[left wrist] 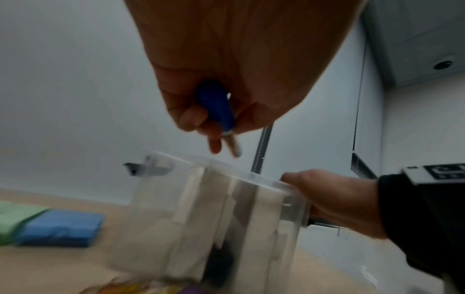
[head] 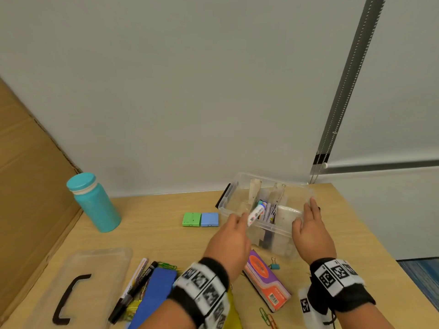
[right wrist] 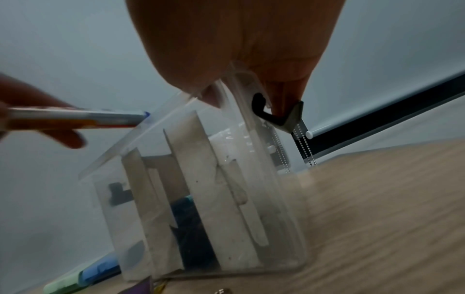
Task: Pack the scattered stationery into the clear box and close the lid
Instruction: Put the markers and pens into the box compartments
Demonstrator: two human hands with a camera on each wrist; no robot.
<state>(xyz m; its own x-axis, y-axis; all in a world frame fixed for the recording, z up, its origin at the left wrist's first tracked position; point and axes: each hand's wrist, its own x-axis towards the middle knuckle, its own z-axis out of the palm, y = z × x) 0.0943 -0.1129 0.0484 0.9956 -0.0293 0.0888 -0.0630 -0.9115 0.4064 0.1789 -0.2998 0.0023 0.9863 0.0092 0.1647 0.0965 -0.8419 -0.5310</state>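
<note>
The clear box [head: 237, 186] stands at the back of the desk with card dividers and a few pens inside. My left hand [head: 240, 218] pinches a white marker [head: 256, 213] with a blue cap [left wrist: 217, 105] and holds it tilted over the box's near-left rim. My right hand [head: 306, 214] grips the box's right end wall, thumb inside and fingers outside by the black latch [right wrist: 261, 108]. In the right wrist view the marker [right wrist: 75, 119] points at the box's rim [right wrist: 141, 137]. The clear lid [head: 78, 281] with its black handle lies flat at the front left.
A green block [head: 191, 219] and a blue block [head: 209, 219] lie left of the box. Pens [head: 140, 281], a blue pad [head: 156, 295], a purple-orange packet [head: 266, 279], a binder clip [head: 274, 263] and paper clips [head: 267, 315] lie near the front. A teal bottle [head: 95, 203] stands at the left.
</note>
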